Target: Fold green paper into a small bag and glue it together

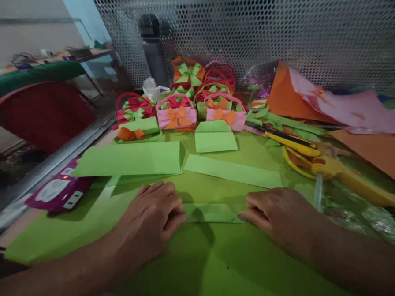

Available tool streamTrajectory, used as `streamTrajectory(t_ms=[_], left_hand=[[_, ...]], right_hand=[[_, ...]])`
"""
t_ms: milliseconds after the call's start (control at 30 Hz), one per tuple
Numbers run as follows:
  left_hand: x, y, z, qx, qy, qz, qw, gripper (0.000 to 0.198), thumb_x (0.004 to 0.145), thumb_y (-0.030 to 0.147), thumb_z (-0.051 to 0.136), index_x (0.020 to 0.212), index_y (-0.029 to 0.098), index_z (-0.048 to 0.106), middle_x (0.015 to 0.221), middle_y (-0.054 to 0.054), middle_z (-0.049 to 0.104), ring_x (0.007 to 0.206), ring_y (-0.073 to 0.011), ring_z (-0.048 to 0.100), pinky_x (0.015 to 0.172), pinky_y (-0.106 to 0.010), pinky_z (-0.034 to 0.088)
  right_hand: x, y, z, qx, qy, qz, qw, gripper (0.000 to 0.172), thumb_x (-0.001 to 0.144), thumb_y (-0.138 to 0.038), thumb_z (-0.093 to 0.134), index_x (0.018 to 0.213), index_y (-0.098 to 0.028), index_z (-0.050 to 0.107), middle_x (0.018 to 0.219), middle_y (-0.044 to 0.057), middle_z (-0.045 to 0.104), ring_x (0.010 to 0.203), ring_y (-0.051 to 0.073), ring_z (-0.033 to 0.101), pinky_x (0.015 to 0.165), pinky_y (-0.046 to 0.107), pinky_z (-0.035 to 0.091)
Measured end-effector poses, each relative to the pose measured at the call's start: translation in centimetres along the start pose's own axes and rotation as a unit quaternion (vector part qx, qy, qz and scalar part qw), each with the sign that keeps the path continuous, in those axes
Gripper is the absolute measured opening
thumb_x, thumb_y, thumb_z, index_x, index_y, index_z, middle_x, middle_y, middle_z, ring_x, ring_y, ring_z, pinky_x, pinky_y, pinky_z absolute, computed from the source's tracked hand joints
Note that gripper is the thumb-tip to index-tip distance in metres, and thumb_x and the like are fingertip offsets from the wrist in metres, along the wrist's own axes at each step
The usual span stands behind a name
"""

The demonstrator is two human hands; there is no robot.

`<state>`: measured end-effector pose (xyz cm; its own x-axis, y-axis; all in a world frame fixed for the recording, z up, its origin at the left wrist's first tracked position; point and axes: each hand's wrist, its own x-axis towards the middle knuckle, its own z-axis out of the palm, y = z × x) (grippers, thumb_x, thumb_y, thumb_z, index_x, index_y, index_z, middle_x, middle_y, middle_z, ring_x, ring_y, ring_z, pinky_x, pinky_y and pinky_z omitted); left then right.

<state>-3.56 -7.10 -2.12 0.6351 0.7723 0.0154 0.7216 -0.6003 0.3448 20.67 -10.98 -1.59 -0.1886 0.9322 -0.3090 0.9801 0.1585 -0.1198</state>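
A narrow strip of green paper (pixel 210 212) lies flat on the green tabletop sheet, stretched between my two hands. Its left end is gripped by my left hand (pixel 157 212), the fingers curled and the thumb pressed in. At the right end, my right hand (pixel 277 216) is closed the same way on the strip. Just beyond lies a second loose green strip (pixel 233 170). Behind my left hand is a wide folded green sheet (pixel 128 159). A small folded green paper piece (pixel 216 137) sits farther back.
Several paper baskets with bows (pixel 177 116) stand at the back, before a dark bottle (pixel 155 57). A yellow glue gun (pixel 351 182) and yellow cutter (pixel 293 144) lie at right, near orange paper sheets (pixel 376 154). At left is a purple power strip (pixel 59 188).
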Motion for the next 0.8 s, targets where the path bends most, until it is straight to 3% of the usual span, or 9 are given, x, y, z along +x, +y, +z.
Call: streamTrajectory(t_ms=[133, 300, 500, 600, 700, 800], left_hand=[[-0.2, -0.6, 0.2, 0.003, 0.033, 0.006, 0.999, 0.009, 0.076, 0.018, 0.055, 0.077, 0.020, 0.047, 0.075, 0.003, 0.053, 0.068, -0.0165, 0.048, 0.065, -0.032, 0.031], [-0.4, -0.8, -0.1, 0.028, 0.088, 0.126, 0.988, 0.008, 0.088, 0.019, 0.048, 0.082, 0.023, 0.052, 0.080, 0.001, 0.055, 0.074, -0.0170, 0.049, 0.068, -0.033, 0.032], [-1.2, -0.9, 0.2, 0.131, 0.063, 0.260, 0.954, 0.019, 0.088, 0.013, 0.039, 0.085, 0.019, 0.057, 0.082, -0.003, 0.058, 0.071, -0.0180, 0.046, 0.062, -0.036, 0.033], [-1.7, -1.0, 0.7, 0.188, 0.048, 0.274, 0.942, 0.018, 0.084, 0.013, 0.043, 0.087, 0.020, 0.059, 0.090, -0.003, 0.060, 0.075, -0.0182, 0.047, 0.066, -0.037, 0.035], [-2.0, -0.8, 1.0, 0.242, 0.060, 0.275, 0.929, 0.016, 0.081, 0.021, 0.046, 0.087, 0.021, 0.061, 0.086, 0.001, 0.060, 0.075, -0.0166, 0.049, 0.072, -0.039, 0.038], [-2.2, -0.4, 1.1, 0.348, 0.071, 0.272, 0.895, 0.020, 0.078, 0.025, 0.045, 0.086, 0.022, 0.062, 0.080, 0.002, 0.061, 0.082, -0.0182, 0.052, 0.082, -0.043, 0.035]], right_hand=[[0.1, 0.1, 0.1, -0.003, 0.014, -0.008, 1.000, 0.021, 0.081, -0.030, 0.053, 0.063, -0.020, 0.058, 0.055, 0.000, 0.060, 0.050, 0.014, 0.051, 0.046, 0.025, 0.020], [0.2, 0.2, 0.2, -0.003, 0.021, -0.017, 1.000, 0.021, 0.081, -0.030, 0.054, 0.063, -0.020, 0.059, 0.057, 0.001, 0.061, 0.053, 0.015, 0.053, 0.047, 0.026, 0.020], [0.0, 0.1, 0.1, 0.000, 0.016, -0.017, 1.000, 0.019, 0.081, -0.029, 0.054, 0.065, -0.020, 0.059, 0.058, 0.001, 0.062, 0.056, 0.016, 0.055, 0.049, 0.026, 0.022], [0.1, -0.1, -0.1, -0.002, 0.016, -0.017, 1.000, 0.020, 0.082, -0.029, 0.053, 0.066, -0.019, 0.060, 0.059, 0.001, 0.062, 0.056, 0.016, 0.054, 0.049, 0.027, 0.021], [0.1, -0.2, -0.1, -0.005, 0.027, -0.017, 0.999, 0.020, 0.082, -0.029, 0.054, 0.066, -0.019, 0.060, 0.058, 0.001, 0.062, 0.054, 0.014, 0.052, 0.048, 0.027, 0.020], [-0.1, -0.2, -0.1, -0.005, 0.042, -0.017, 0.999, 0.020, 0.082, -0.029, 0.055, 0.065, -0.019, 0.060, 0.057, 0.000, 0.061, 0.052, 0.013, 0.051, 0.048, 0.026, 0.019]])
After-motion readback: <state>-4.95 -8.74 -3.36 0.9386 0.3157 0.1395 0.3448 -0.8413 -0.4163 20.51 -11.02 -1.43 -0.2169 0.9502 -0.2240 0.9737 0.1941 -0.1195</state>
